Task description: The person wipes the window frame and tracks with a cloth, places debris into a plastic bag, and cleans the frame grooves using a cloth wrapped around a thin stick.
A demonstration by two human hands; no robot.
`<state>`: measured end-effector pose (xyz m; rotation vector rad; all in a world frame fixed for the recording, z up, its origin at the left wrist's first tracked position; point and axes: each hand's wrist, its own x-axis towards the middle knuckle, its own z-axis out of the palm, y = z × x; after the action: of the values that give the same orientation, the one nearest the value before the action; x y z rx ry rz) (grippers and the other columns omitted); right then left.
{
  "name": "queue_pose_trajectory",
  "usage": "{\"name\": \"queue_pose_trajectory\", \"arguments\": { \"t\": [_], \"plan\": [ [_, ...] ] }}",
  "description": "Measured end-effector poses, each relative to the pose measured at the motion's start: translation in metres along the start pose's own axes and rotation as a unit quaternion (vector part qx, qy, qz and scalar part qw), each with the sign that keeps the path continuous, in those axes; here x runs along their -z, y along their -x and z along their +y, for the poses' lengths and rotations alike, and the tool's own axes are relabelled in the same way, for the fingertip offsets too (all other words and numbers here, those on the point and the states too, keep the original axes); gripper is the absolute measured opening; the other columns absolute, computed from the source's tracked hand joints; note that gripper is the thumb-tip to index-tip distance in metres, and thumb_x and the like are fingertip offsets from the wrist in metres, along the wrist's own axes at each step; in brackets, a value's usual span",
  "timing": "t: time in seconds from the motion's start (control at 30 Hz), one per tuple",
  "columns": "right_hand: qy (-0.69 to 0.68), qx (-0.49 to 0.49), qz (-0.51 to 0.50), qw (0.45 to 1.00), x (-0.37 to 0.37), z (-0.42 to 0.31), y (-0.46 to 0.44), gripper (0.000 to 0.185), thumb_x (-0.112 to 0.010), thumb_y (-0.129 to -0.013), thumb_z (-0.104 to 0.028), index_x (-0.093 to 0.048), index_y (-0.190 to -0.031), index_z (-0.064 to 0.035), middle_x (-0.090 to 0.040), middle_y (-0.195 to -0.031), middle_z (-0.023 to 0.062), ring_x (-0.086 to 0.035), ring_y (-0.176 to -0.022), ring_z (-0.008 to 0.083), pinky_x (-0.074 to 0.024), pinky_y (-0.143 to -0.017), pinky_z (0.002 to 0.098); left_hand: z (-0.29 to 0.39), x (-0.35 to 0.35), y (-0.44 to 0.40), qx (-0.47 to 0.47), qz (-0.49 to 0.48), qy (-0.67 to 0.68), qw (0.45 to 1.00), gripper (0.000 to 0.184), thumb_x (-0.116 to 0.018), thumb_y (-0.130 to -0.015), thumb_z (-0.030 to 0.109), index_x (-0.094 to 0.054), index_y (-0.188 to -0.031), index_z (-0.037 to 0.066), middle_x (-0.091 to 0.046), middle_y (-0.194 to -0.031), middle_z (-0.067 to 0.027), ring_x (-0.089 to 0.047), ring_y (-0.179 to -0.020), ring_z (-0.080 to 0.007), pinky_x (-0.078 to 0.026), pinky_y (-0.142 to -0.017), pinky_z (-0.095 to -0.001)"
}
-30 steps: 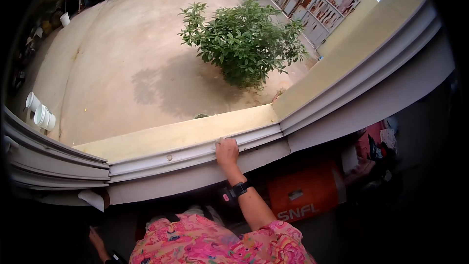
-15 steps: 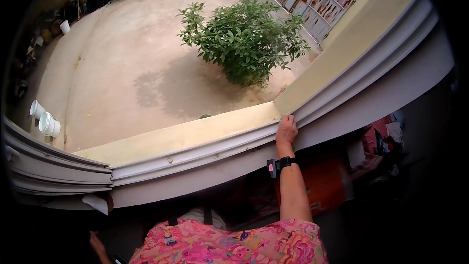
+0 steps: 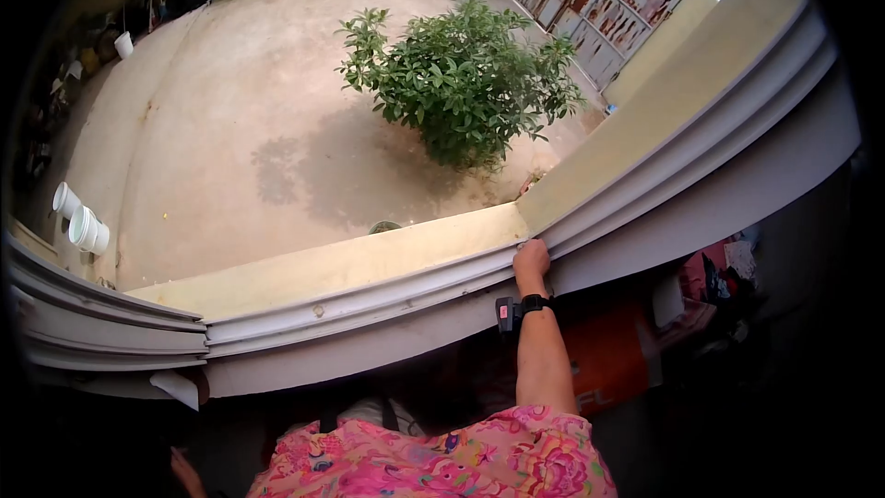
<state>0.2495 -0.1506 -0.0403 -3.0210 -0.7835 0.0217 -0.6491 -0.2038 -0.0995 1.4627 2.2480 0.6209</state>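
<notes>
My right hand [image 3: 531, 259] is closed at the right corner of the white window track [image 3: 369, 302], its fingers pressed down on the frame. What it grips, if anything, is too small to make out. A black band with a small device sits on that wrist. My left hand [image 3: 182, 468] is low at the left, dim and partly cut by shadow, away from the window; its fingers cannot be made out clearly. Stacked sliding panels [image 3: 111, 318] stand at the left end of the track.
Beyond the yellow outer sill [image 3: 350, 254] are a leafy bush [image 3: 461, 78], white buckets [image 3: 88, 229] and a rusty gate [image 3: 599, 5]. Below the frame on the inside lie an orange bag [image 3: 608, 355] and cloth items [image 3: 705, 281]. A white flap [image 3: 175, 387] hangs beneath the left corner.
My right hand has moved right along the track from its middle to the right corner, then slightly down and left. The left hand stays low at the left.
</notes>
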Motion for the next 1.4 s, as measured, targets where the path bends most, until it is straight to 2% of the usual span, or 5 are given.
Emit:
{"name": "queue_pose_trajectory", "arguments": {
  "t": [0.13,0.33,0.53,0.83,1.4],
  "plan": [
    [-0.083,0.062,-0.058,0.993,0.016,0.002,0.027,0.012,-0.059,-0.078,-0.016,-0.064,-0.086,-0.0093,-0.057,-0.095,0.0111,-0.06,-0.085,0.0323,-0.0497,-0.071,0.0368,-0.003,-0.002,-0.006,0.007,-0.044,0.017,0.999,0.049,-0.031,-0.096,0.033,-0.058,-0.087,-0.007,-0.06,-0.081,-0.0178,-0.056,-0.078,-0.0272,-0.041,-0.077,-0.0344],
    [0.083,0.204,0.387,0.895,0.132,0.005,0.022,0.004,-0.057,-0.075,-0.013,-0.06,-0.072,-0.0117,-0.057,-0.082,0.0013,-0.054,-0.078,0.0214,-0.0481,-0.061,0.0328,0.012,-0.021,0.002,-0.001,-0.02,0.036,0.999,0.05,-0.03,-0.096,0.034,-0.057,-0.092,-0.008,-0.061,-0.086,-0.0175,-0.057,-0.083,-0.0254,-0.041,-0.081,-0.0333],
    [0.33,0.202,0.318,0.866,0.125,0.028,-0.011,0.008,-0.056,-0.071,-0.016,-0.061,-0.065,-0.0138,-0.056,-0.075,0.0004,-0.053,-0.079,0.018,-0.0462,-0.055,0.0287,0.017,-0.019,0.013,0.026,-0.066,0.008,0.997,0.05,-0.031,-0.096,0.035,-0.056,-0.096,-0.009,-0.061,-0.089,-0.0178,-0.056,-0.086,-0.0264,-0.041,-0.083,-0.0333],
    [0.359,0.162,0.109,0.913,0.001,0.014,-0.01,0.016,-0.052,-0.078,-0.017,-0.068,-0.073,-0.0153,-0.062,-0.08,0.0005,-0.057,-0.081,0.0178,-0.0481,-0.061,0.0304,-0.087,-0.008,0.034,-0.022,-0.023,-0.068,0.997,0.045,-0.031,-0.097,0.031,-0.056,-0.1,-0.007,-0.06,-0.095,-0.0174,-0.056,-0.09,-0.0268,-0.04,-0.085,-0.0342],
    [-0.042,0.137,-0.012,0.99,0.041,-0.002,0.032,0.016,-0.058,-0.079,-0.023,-0.065,-0.08,-0.0082,-0.063,-0.083,0.0134,-0.06,-0.08,0.0328,-0.0486,-0.069,0.0405,-0.134,-0.02,-0.002,0.016,-0.072,-0.024,0.997,0.042,-0.032,-0.097,0.03,-0.056,-0.103,-0.005,-0.059,-0.096,-0.0165,-0.055,-0.091,-0.0253,-0.041,-0.084,-0.0333]
  ]
}}
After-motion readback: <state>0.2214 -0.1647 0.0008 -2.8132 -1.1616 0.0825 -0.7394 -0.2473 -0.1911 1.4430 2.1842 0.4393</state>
